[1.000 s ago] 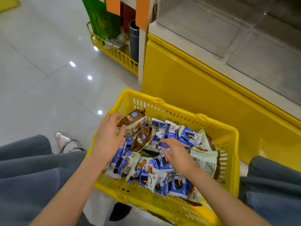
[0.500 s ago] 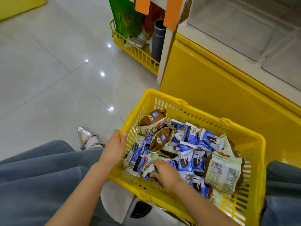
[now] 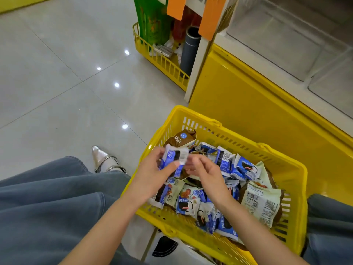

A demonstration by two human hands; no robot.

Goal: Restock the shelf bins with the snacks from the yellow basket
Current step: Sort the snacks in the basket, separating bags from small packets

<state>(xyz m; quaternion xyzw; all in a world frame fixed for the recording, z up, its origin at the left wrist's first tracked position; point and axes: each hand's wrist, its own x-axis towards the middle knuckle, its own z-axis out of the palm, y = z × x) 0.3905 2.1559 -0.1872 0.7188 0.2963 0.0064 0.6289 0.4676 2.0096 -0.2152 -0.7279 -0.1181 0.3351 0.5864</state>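
A yellow basket (image 3: 238, 136) stands on the floor in front of me, holding several blue, brown and pale green snack packets. My left hand (image 3: 152, 175) grips blue snack packets (image 3: 172, 159) lifted above the basket's left side. My right hand (image 3: 204, 171) is beside them, fingers loosely curled, fingertips close to the packets; whether it pinches them is unclear. A brown packet (image 3: 181, 139) leans against the basket's far left wall. A large pale green packet (image 3: 261, 203) lies at the right.
Clear shelf bins (image 3: 286, 35) sit above a yellow cabinet front (image 3: 257, 104) at the right. A second yellow basket (image 3: 158, 58) with a dark cylinder stands further back. Grey tiled floor (image 3: 57, 83) spreads left. My knees flank the basket.
My left hand left the basket rim and now holds blue packets up. My right hand rose out of the pile and met it. The view shifted left.
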